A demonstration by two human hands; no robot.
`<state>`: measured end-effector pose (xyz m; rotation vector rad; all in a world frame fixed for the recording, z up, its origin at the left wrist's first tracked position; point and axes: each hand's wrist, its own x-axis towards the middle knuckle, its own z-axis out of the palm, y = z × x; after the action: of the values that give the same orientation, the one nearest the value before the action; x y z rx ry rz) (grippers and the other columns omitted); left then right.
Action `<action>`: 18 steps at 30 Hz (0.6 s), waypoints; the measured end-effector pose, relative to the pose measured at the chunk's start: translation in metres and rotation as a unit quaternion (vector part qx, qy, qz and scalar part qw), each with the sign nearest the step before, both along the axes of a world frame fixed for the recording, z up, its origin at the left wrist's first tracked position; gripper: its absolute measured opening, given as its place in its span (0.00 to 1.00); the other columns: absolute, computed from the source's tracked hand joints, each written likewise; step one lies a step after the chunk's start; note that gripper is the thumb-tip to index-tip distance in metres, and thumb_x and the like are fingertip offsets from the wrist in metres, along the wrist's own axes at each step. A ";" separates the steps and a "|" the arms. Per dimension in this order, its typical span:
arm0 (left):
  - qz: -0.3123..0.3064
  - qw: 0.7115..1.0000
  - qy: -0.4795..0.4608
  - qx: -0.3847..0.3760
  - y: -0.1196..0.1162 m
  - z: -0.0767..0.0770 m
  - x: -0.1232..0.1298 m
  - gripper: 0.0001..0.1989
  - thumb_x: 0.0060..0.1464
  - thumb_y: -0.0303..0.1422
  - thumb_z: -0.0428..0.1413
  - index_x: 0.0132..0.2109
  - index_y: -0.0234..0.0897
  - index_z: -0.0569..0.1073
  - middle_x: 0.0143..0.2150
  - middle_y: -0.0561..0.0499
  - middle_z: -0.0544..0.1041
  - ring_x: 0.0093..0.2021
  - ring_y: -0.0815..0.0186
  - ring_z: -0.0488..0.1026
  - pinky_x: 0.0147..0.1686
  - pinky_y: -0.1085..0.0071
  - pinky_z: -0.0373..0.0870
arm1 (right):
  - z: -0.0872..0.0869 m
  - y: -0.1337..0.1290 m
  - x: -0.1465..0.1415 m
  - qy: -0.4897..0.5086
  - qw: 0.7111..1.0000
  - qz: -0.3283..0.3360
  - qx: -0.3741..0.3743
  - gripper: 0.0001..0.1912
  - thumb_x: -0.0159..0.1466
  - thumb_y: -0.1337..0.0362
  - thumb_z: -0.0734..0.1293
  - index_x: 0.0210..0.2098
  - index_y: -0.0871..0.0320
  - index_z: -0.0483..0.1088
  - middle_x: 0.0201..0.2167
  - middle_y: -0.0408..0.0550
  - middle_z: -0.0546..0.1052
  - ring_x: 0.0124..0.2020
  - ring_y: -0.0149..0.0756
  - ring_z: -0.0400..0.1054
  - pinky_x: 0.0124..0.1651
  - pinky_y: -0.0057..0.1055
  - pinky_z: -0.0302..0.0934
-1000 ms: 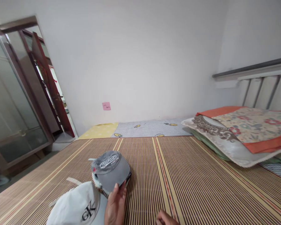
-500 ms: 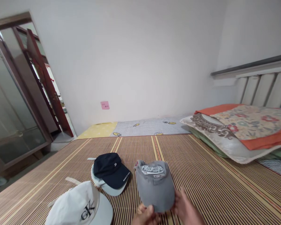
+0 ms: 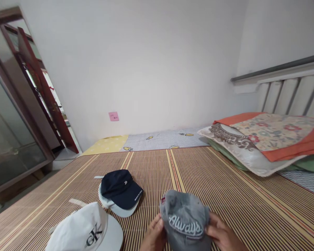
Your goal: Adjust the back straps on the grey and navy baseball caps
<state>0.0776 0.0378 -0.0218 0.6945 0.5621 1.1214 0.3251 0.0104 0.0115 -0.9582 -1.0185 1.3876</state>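
A grey baseball cap [image 3: 184, 212] with white "Always" lettering is held between my two hands, its brim towards me and partly cut off by the lower frame edge. My left hand [image 3: 155, 234] grips its left side with the thumb on the cloth. On the opposite side, my right hand [image 3: 221, 230] pinches the cap's edge. To the left lies a navy cap [image 3: 117, 188] resting on a pale blue cap [image 3: 128, 211]. Nearer to me is a white cap [image 3: 80, 228] with black "CK" letters.
A striped woven mat [image 3: 225, 195] covers the bed. Pillows with a floral, orange-edged cover [image 3: 279, 134] lie at the right, below a white radiator [image 3: 282, 92]. A pink note [image 3: 113, 116] is stuck to the wall. A doorway [image 3: 39, 83] stands at the left.
The grey cap has come nearer and tipped, so its crown and lettering now face up towards me. My hands have shifted from its brim to its sides.
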 end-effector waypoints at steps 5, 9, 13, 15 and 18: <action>0.068 0.987 0.097 0.105 -0.004 0.028 -0.009 0.19 0.46 0.45 0.71 0.43 0.38 0.85 0.44 0.41 0.85 0.50 0.47 0.79 0.57 0.55 0.70 | 0.019 -0.007 -0.001 -0.175 0.982 -0.021 0.064 0.11 0.55 0.56 0.72 0.35 0.54 0.83 0.36 0.54 0.85 0.45 0.55 0.78 0.52 0.48 0.71; 0.088 0.966 0.172 0.172 -0.006 0.043 -0.015 0.16 0.49 0.41 0.69 0.42 0.38 0.84 0.41 0.43 0.84 0.45 0.51 0.78 0.51 0.59 0.71 | 0.009 0.005 -0.001 -0.275 0.938 -0.088 0.191 0.15 0.59 0.61 0.67 0.41 0.53 0.83 0.39 0.55 0.84 0.49 0.55 0.76 0.57 0.49 0.69; 0.190 0.924 0.261 0.204 0.000 0.041 -0.021 0.11 0.45 0.30 0.69 0.39 0.39 0.85 0.49 0.41 0.83 0.56 0.45 0.73 0.59 0.59 0.66 | -0.014 0.021 0.001 -0.395 0.882 -0.103 0.236 0.26 0.59 0.69 0.61 0.53 0.50 0.81 0.54 0.54 0.81 0.64 0.53 0.67 0.69 0.53 0.58; 0.214 0.897 0.321 0.214 0.005 0.036 -0.025 0.11 0.42 0.23 0.65 0.34 0.42 0.84 0.44 0.43 0.83 0.53 0.46 0.72 0.56 0.61 0.66 | -0.026 0.026 0.002 -0.438 0.866 -0.067 0.232 0.32 0.56 0.72 0.61 0.56 0.49 0.79 0.60 0.52 0.78 0.68 0.53 0.62 0.70 0.54 0.57; 0.174 0.861 0.401 0.261 0.009 0.027 -0.031 0.13 0.41 0.19 0.58 0.27 0.43 0.80 0.33 0.47 0.79 0.41 0.51 0.70 0.46 0.63 0.65 | -0.041 0.027 0.006 -0.458 0.862 -0.026 0.216 0.36 0.53 0.73 0.61 0.59 0.48 0.77 0.64 0.51 0.74 0.70 0.54 0.60 0.71 0.57 0.56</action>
<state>0.0466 0.0469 0.0049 1.6190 1.1414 1.3151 0.3312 0.0373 -0.0294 -1.3013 -1.8901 0.5436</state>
